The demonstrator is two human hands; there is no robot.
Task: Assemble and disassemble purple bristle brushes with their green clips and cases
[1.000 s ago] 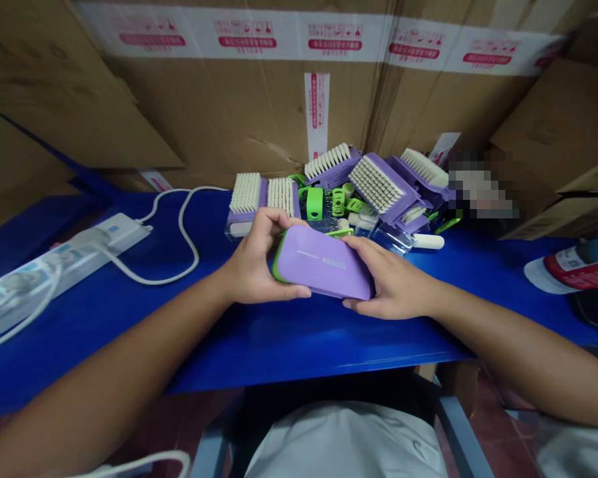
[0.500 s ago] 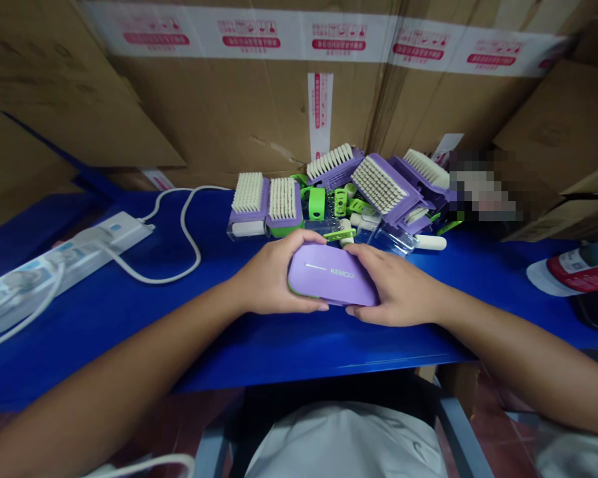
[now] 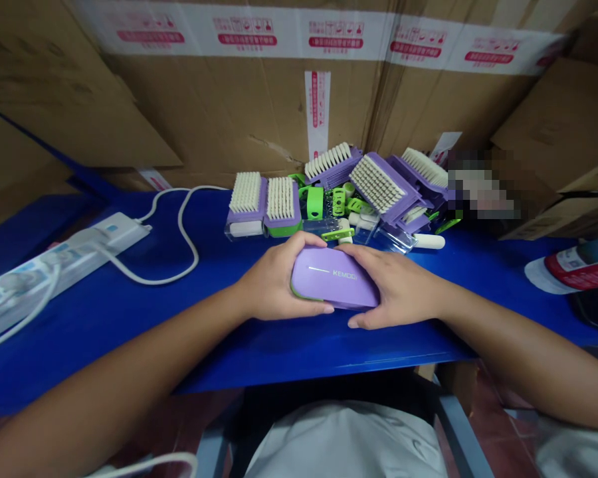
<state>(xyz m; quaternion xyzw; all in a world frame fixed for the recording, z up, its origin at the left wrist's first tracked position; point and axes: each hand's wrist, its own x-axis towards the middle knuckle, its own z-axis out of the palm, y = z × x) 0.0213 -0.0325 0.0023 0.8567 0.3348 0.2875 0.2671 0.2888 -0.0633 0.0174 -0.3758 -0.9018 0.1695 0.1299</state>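
Note:
Between my two hands is a purple brush (image 3: 336,279) with a green edge and the word KEMODI on its smooth top; its underside is hidden. My left hand (image 3: 276,279) grips the rounded left end, thumb along the near edge. Around the opposite end, my right hand (image 3: 401,285) is closed with fingers over the far edge. Just beyond them lies a pile of purple brush heads with white bristles (image 3: 379,182), green plastic parts (image 3: 315,202), clear plastic pieces (image 3: 396,239) and a white roller-shaped piece (image 3: 429,241).
A white power strip (image 3: 64,265) with plugs and a looping cable (image 3: 182,226) lies on the blue table (image 3: 299,352) at left. Cardboard boxes (image 3: 219,106) wall the back. At right lies a bottle with a red label (image 3: 578,265). A chair arm (image 3: 458,431) is below.
The view has shifted slightly. Both hands still hold the purple brush, now a little lower and further right in view; the right thumb sits slightly away from its near edge.

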